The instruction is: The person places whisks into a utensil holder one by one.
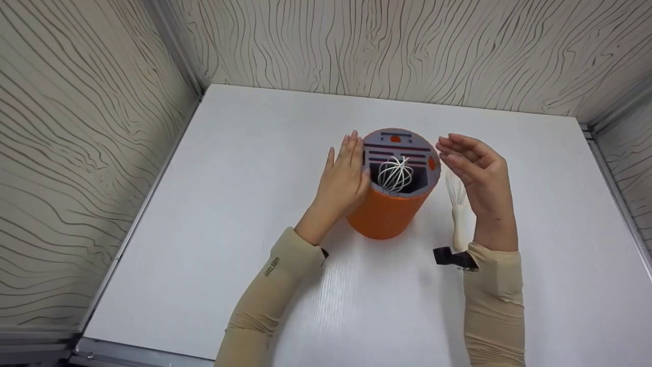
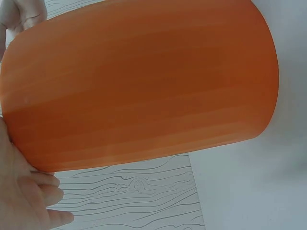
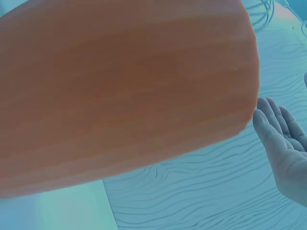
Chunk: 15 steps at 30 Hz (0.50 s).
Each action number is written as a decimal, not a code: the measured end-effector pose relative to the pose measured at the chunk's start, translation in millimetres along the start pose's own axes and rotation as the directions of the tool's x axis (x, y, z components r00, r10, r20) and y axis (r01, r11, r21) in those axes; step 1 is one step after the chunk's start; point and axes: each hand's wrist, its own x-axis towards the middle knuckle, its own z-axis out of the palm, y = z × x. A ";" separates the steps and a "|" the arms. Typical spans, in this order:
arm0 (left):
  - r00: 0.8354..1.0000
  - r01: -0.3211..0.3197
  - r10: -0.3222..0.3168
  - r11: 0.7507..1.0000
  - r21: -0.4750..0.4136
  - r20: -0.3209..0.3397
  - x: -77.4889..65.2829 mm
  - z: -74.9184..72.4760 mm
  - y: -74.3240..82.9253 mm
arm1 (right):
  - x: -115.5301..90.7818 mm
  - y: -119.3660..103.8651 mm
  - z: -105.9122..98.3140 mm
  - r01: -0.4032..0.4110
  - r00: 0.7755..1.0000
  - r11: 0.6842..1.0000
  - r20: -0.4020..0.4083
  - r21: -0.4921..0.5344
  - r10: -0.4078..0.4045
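Note:
An orange cylindrical utensil holder (image 1: 384, 214) with a slotted grey top (image 1: 402, 137) is on the white table, seen from above in the head view. The wire head of a whisk (image 1: 395, 174) shows in its large front opening; its handle is hidden inside. My left hand (image 1: 344, 186) lies along the holder's left upper side, fingers straight and pointing away. On the other side, my right hand (image 1: 481, 165) has loosely bent fingers, their tips right at the rim in the right wrist view. Orange wall (image 2: 144, 86) fills most of the left wrist view.
A second whisk (image 1: 458, 224) with a pale handle lies right of the holder, partly covered by my right hand and wrist. Wood-grain panels (image 1: 356, 46) stand along the table's back and sides. A black strap piece (image 1: 453, 256) juts from my right wrist.

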 end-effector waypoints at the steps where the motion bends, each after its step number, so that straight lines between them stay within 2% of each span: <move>1: 1.000 -0.001 0.001 1.000 -0.001 0.004 -0.1 -0.1 0.0 | -0.6 -0.1 -2.6 0.006 1.000 1.000 -0.005 0.014 -0.006; 9: 1.000 0.003 -0.003 1.000 -0.004 0.012 -0.6 -1.8 0.1 | -4.8 -0.9 -23.1 0.042 0.996 0.995 -0.078 0.089 -0.035; 15: 1.000 0.000 0.000 1.000 -0.005 0.013 -1.1 -2.6 0.5 | -9.9 2.0 -37.4 0.049 0.989 0.997 -0.142 0.063 -0.040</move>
